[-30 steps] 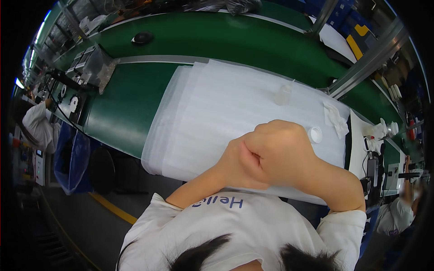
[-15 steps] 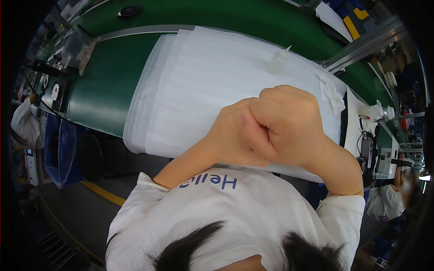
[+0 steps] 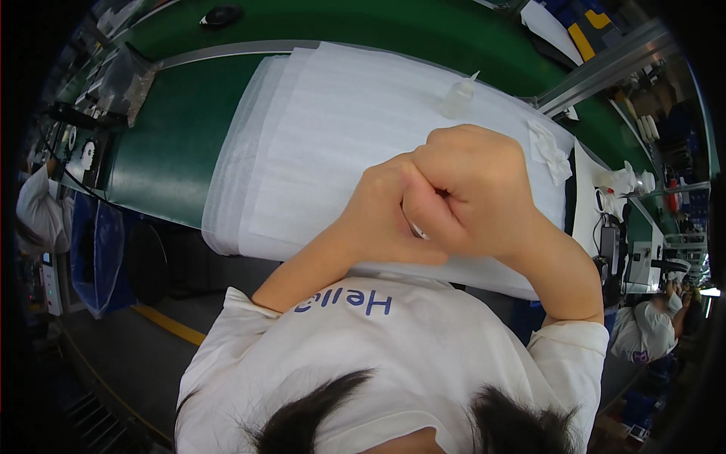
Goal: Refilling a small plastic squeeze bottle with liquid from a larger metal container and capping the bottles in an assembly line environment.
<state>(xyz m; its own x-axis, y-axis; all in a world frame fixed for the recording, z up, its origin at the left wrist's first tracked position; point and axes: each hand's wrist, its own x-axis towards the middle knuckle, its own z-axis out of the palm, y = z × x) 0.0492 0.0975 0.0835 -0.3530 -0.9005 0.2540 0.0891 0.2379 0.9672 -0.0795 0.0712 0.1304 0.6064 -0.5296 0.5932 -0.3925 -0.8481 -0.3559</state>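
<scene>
My two hands meet in front of my chest, above white foam sheets stacked on the green table. My right hand is curled into a fist, its thumb pressed over the bent fingers. Against it sits my left hand, closed, with its fingers mostly hidden behind the right. A tiny pale spot shows in the gap between the hands; whether it is a held thing or the sheet behind, I cannot make out. Beyond my hands a translucent squeeze bottle with a pointed nozzle stands on the sheets, and a crumpled white wipe lies to its right.
The green table runs off to the left. A metal post rises at the back right. Another bottle and cables are on the right. A blue bin with a plastic liner stands lower left. Other people sit at both sides.
Both hands have moved slightly up and away from my body, still pressed together. The gap between them now shows a pale spot. The whole view has shifted a little.
</scene>
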